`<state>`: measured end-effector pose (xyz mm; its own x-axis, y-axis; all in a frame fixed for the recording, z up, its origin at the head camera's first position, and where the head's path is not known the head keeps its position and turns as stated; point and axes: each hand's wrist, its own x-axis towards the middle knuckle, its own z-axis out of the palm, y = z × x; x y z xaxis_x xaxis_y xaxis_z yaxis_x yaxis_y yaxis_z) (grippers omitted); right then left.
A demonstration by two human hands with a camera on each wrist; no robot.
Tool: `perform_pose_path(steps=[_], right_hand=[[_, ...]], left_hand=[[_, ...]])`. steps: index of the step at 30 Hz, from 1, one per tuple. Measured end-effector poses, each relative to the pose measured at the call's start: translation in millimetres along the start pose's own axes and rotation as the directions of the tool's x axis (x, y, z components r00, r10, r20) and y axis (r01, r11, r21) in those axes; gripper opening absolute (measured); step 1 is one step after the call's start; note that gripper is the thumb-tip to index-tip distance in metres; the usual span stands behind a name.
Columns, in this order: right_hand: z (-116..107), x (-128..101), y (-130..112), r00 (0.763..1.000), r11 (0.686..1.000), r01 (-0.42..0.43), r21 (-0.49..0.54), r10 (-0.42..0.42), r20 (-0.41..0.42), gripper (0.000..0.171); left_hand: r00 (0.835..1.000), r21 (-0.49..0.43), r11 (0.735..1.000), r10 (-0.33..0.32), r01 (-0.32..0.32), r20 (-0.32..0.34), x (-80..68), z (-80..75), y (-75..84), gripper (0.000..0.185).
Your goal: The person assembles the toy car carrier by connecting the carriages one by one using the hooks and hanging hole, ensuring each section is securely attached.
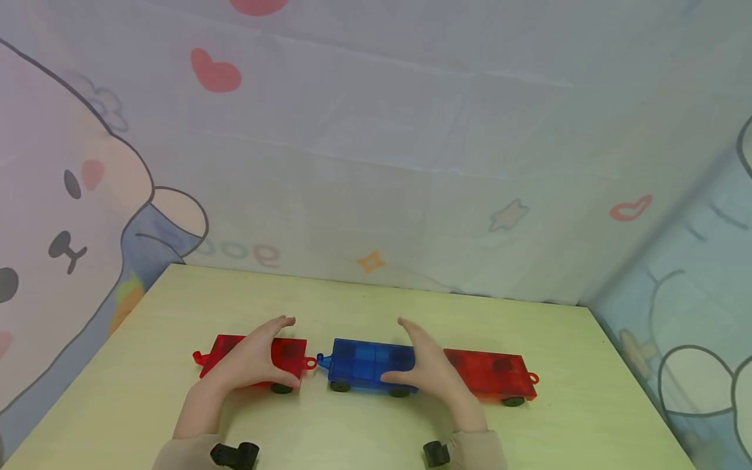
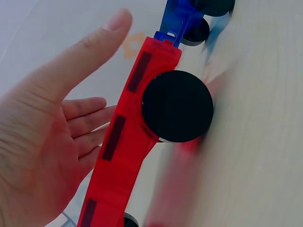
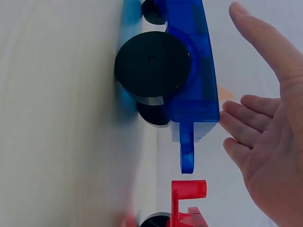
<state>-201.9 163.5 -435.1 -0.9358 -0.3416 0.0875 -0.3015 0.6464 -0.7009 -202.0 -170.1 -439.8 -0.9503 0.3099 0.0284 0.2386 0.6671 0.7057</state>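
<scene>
Left hand point(image 1: 254, 356) straddles a translucent red plastic wagon point(image 1: 289, 354), right hand point(image 1: 431, 365) a translucent blue one point(image 1: 363, 362); spread fingers seemingly grip neither. Squeeze evenly, parallel to the table's far edge point(image 1: 352, 288).

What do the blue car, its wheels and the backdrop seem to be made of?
Blue car: probably glossy plastic; it is see-through and its edges shine.
Wheels: dark and smooth, perhaps hard plastic or rubber; the look leaves that open.
Backdrop: likely matte fabric or thin sheeting, since creases run across it.
</scene>
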Motion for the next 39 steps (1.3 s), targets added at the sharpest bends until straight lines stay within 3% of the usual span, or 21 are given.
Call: perform_pose_path(steps=[19,39], right_hand=[[6,4,9,0.992,0.994,0.046,-0.099,-0.033,0.125,0.091],[6,3,11,0.99,0.995,0.046,-0.086,-0.034,0.137,0.082]], left_hand=[[0.998,0.032,0.999,0.023,-0.025,0.059,0.2,-2.1,-3.3,0.099],[0.999,0.019,1.0,0.012,-0.013,0.053,-0.8,-0.6,-5.0,0.093]])
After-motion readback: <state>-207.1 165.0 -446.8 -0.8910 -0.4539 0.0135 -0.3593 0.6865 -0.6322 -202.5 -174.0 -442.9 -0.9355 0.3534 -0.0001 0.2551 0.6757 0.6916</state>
